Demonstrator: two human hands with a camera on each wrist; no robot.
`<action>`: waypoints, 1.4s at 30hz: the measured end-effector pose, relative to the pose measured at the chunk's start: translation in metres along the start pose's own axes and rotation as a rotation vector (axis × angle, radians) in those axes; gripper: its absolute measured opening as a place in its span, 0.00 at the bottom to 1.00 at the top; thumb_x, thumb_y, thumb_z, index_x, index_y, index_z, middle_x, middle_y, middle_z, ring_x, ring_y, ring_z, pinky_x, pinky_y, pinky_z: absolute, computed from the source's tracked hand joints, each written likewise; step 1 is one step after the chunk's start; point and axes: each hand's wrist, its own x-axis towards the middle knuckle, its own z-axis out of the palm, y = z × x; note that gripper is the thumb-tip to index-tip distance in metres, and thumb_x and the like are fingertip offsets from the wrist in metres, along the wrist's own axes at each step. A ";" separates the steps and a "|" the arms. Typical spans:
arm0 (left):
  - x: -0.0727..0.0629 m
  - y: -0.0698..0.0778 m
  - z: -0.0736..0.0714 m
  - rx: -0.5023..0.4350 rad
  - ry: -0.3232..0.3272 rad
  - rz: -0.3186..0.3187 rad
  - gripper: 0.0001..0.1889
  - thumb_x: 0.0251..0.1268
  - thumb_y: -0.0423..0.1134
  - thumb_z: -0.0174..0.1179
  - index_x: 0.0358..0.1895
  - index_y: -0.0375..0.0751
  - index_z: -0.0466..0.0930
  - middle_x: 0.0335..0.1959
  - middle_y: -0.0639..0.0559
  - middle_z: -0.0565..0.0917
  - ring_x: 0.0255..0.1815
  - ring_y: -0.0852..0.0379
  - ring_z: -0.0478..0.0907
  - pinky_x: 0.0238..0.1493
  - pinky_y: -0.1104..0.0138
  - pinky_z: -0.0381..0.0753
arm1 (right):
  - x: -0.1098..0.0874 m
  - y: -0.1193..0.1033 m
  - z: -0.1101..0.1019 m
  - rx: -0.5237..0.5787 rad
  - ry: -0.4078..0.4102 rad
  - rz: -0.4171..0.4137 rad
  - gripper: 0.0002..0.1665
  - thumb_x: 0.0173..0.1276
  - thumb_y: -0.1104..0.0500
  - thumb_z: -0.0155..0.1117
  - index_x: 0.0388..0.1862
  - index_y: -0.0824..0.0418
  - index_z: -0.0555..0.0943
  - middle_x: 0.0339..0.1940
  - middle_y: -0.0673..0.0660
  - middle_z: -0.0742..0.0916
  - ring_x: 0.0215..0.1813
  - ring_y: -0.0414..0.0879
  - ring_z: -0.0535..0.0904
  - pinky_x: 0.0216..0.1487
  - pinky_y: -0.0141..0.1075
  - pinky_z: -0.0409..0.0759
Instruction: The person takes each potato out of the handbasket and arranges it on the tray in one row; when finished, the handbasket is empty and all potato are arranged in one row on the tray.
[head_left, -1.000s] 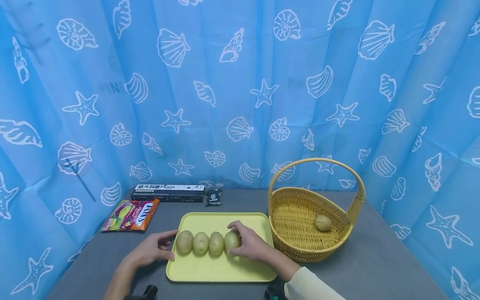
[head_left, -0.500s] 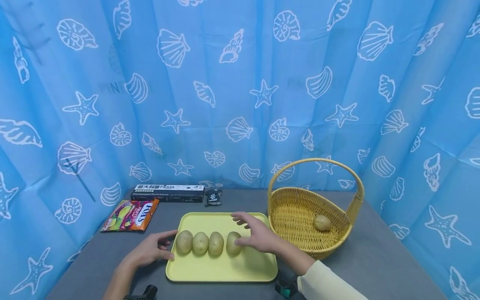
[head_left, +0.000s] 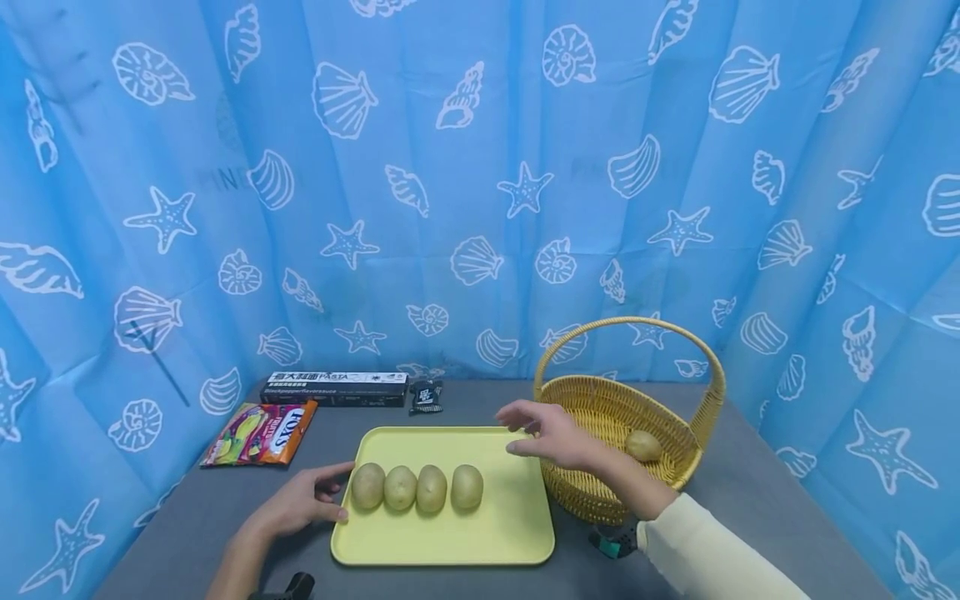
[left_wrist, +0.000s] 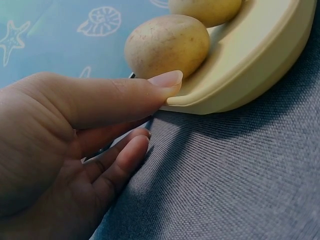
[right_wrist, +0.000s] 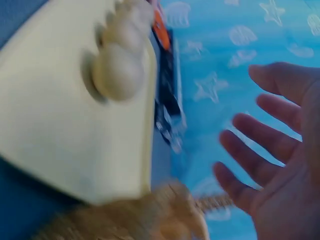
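Note:
Several potatoes (head_left: 431,489) stand in a row on a yellow tray (head_left: 480,546), the rightmost potato (head_left: 467,487) slightly apart from the others. At the tray's left rim is my left hand (head_left: 300,498); its extended thumb (left_wrist: 150,87) touches the rim beside the nearest potato (left_wrist: 167,46), and the other fingers lie loosely below. My right hand (head_left: 551,433) hovers over the tray's right edge, in front of the wicker basket (head_left: 573,492). Its fingers (right_wrist: 250,150) are spread and relaxed, holding nothing. One more potato (head_left: 642,446) lies inside the basket.
A black pasta box (head_left: 333,390) and a small black packet (head_left: 427,397) lie behind the tray. To the left is a colourful sweets bag (head_left: 258,433). The basket's tall handle (head_left: 630,321) arches up on the right. A blue shell-patterned curtain (head_left: 420,167) surrounds the grey table.
My right hand has let go of the rightmost potato and moved right and back toward the basket. That potato stays on the tray. The left hand has kept its place.

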 end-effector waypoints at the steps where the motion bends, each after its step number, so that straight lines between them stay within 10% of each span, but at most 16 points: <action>1: 0.000 0.000 0.000 0.000 0.001 -0.001 0.42 0.51 0.41 0.74 0.69 0.28 0.65 0.57 0.33 0.76 0.51 0.41 0.77 0.49 0.50 0.78 | -0.002 0.001 -0.007 -0.011 -0.012 0.009 0.23 0.65 0.58 0.67 0.58 0.62 0.77 0.51 0.58 0.84 0.53 0.57 0.79 0.53 0.50 0.77; 17: 0.001 -0.007 0.004 -0.009 0.004 -0.021 0.44 0.50 0.45 0.74 0.69 0.30 0.66 0.57 0.34 0.77 0.52 0.42 0.77 0.50 0.50 0.78 | -0.028 0.059 -0.079 -0.043 -0.205 0.269 0.32 0.68 0.52 0.65 0.64 0.71 0.72 0.59 0.71 0.78 0.60 0.66 0.74 0.57 0.55 0.74; 42: 0.002 -0.003 0.002 0.005 0.017 -0.037 0.44 0.49 0.45 0.75 0.69 0.30 0.66 0.58 0.33 0.76 0.52 0.41 0.77 0.51 0.48 0.77 | -0.079 0.103 -0.092 -0.155 -0.227 0.512 0.23 0.61 0.57 0.69 0.54 0.66 0.82 0.67 0.76 0.69 0.68 0.74 0.60 0.64 0.64 0.58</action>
